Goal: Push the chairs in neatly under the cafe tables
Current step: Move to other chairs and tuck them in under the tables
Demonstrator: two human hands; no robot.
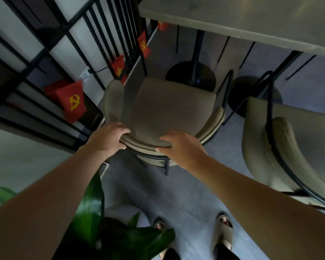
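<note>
A beige padded chair with a curved backrest and black metal frame stands in front of me, facing the pale cafe table at the top of the view. The seat's front edge sits short of the table edge. My left hand grips the left part of the backrest's top rim. My right hand is curled over the rim to the right, fingers on top and thumb underneath. A second matching chair stands to the right, turned at an angle, partly cut off by the frame.
Two round black table bases rest on the grey floor under the table. A black metal railing with small red flags runs along the left. A green potted plant stands at my lower left, beside my feet.
</note>
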